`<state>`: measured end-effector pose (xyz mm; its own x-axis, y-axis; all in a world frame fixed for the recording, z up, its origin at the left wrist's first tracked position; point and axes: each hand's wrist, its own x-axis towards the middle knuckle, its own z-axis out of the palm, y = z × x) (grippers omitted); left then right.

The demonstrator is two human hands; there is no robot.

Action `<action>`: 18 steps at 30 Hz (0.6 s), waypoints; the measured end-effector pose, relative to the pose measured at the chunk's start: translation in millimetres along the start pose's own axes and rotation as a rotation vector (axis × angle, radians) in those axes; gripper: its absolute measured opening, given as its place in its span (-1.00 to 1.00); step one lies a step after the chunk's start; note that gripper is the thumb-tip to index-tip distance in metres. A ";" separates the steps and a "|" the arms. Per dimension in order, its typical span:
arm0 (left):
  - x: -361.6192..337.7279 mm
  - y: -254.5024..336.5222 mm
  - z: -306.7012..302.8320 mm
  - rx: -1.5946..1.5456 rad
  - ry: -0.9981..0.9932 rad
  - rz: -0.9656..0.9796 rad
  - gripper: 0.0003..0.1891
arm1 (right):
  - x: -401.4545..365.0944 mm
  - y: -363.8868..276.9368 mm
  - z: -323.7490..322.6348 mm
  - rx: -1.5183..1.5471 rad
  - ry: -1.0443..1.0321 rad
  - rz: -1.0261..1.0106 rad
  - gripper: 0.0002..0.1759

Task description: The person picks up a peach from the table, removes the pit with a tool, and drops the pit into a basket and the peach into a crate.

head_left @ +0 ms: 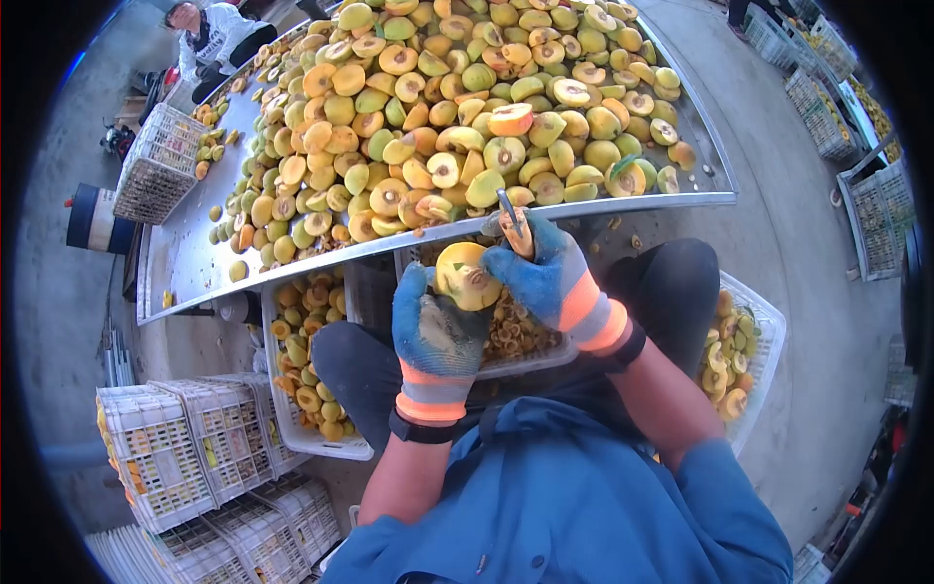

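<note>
within curled left hand (438, 333): cut fruit (465, 274)

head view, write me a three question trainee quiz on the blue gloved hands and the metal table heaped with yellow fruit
1. Which hand holds the curved grey metal tool?
2. True or false: the silver metal table holds only uncut fruit.
3. Where is the round yellow cut fruit? a) white plastic crate, b) blue-and-orange-gloved left hand, c) concrete floor

Key: 1. Blue-and-orange-gloved right hand. 2. False; cut yellow halves show. 3. b
</note>
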<state>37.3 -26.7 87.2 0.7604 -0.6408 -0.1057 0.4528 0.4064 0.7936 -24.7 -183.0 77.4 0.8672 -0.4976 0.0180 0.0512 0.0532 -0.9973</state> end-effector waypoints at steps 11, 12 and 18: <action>-42.5 -28.2 -44.5 0.218 0.234 0.049 -0.44 | -68.8 9.5 -1.9 0.121 -0.251 0.265 -0.83; -41.6 -27.9 -44.9 0.277 0.277 0.079 -0.43 | -77.3 8.9 0.2 0.035 -0.251 0.230 -0.85; -36.0 -22.2 -33.5 -0.535 0.283 -0.115 -0.53 | -93.9 13.8 22.2 -0.270 -0.171 -0.061 -0.77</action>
<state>15.5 9.2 53.4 0.7535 -0.5324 -0.3858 0.6546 0.6622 0.3647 -94.4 -116.3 63.6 0.9384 -0.3389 0.0677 -0.0075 -0.2156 -0.9764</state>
